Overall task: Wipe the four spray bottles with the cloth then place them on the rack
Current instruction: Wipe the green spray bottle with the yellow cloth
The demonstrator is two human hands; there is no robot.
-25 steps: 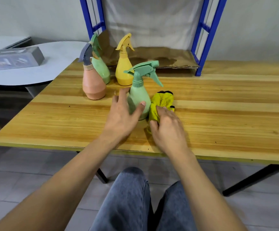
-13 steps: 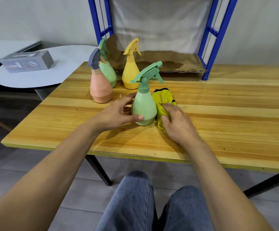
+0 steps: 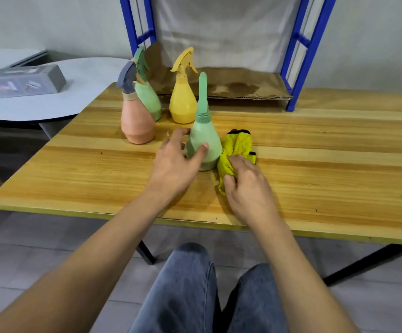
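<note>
Upright on the wooden table (image 3: 315, 164): green spray bottle (image 3: 203, 138), nearest, left hand (image 3: 174, 162) wrapped around its body. Just right, touching it: yellow cloth (image 3: 237, 150), bunched in right hand (image 3: 245, 183). Behind, near blue rack (image 3: 300, 56): pink bottle (image 3: 136, 121), second green bottle (image 3: 147, 97), yellow bottle (image 3: 182, 99).
</note>
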